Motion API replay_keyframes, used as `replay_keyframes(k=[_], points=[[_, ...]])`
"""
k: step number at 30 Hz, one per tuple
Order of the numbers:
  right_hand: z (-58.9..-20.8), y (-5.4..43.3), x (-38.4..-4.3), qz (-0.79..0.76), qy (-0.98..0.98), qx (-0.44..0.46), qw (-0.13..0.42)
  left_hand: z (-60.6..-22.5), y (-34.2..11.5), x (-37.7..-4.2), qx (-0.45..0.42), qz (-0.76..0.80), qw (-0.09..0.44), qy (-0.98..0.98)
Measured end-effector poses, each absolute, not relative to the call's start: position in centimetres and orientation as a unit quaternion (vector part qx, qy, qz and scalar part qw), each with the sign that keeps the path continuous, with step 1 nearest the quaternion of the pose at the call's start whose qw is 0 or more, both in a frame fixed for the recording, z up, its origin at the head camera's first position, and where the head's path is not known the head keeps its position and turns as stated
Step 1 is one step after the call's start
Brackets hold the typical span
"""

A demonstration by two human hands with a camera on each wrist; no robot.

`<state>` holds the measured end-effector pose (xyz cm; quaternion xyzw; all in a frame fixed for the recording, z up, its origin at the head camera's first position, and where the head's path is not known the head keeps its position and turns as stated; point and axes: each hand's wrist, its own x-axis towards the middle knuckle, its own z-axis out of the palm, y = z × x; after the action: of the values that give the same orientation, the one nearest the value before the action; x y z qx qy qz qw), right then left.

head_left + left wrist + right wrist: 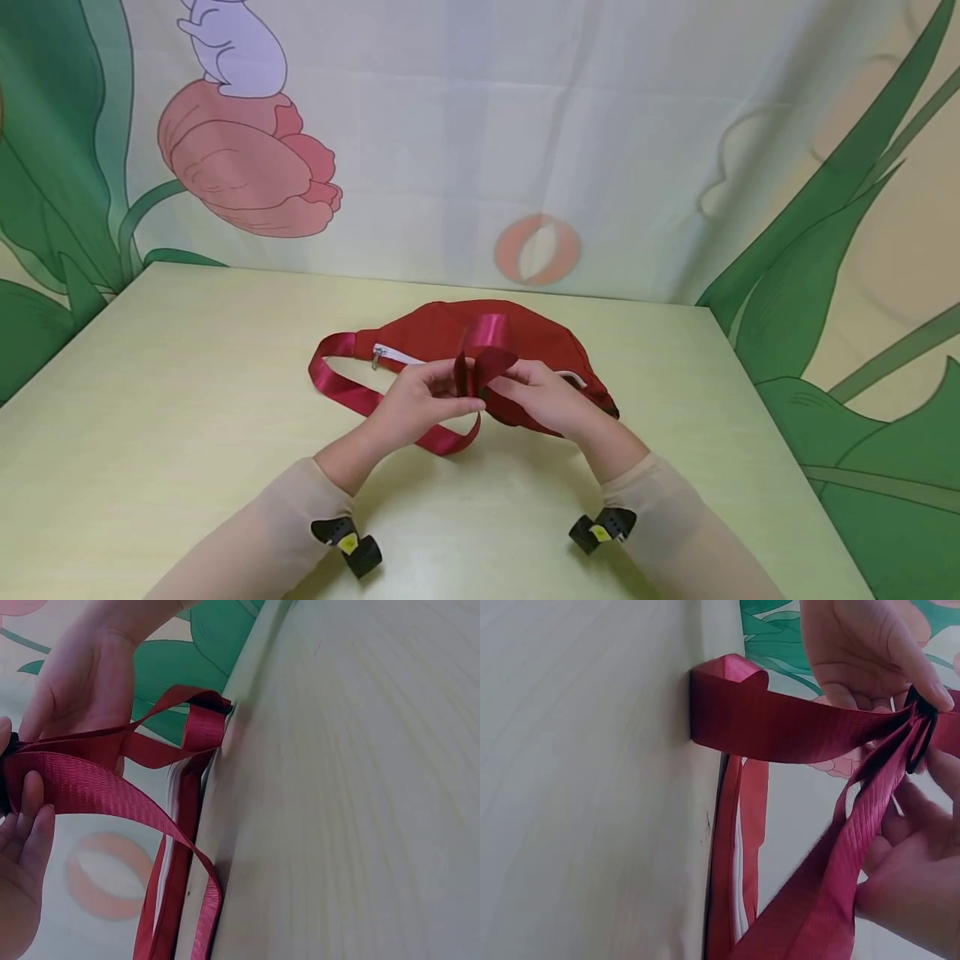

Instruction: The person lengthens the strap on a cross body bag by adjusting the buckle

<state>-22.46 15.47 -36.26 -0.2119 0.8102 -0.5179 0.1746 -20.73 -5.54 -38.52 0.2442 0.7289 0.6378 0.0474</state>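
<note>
A red waist bag (525, 329) lies on the table with its white zipper toward me. Its shiny dark-red strap (341, 387) loops out on the left and rises between my hands. There the webbing bunches up at a thin black loop (922, 735), and a fold of it stands above my fingers. My left hand (423, 404) pinches the bunched strap at the black loop, thumb on the near side. From the right, my right hand (543, 396) holds the webbing beside the loop, its fingertips partly hidden behind the strap.
The pale wooden table (187, 417) surrounds the bag on all sides. A printed cloth wall (412, 167) with flowers and leaves hangs behind the table's far edge. Small black cameras (348, 546) are strapped to both wrists.
</note>
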Motion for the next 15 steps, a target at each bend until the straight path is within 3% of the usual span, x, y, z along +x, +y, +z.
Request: replay_keyframes(k=[10, 15], points=[[-35.92, 15.76, -22.75, -0.540, 0.792, -0.160, 0.236, -38.36, -5.21, -20.42, 0.284, 0.600, 0.031, 0.748], [-36.11, 16.23, -22.97, -0.565, 0.767, -0.175, 0.248, -38.44, -5.13, -20.48, 0.270, 0.595, 0.017, 0.757]])
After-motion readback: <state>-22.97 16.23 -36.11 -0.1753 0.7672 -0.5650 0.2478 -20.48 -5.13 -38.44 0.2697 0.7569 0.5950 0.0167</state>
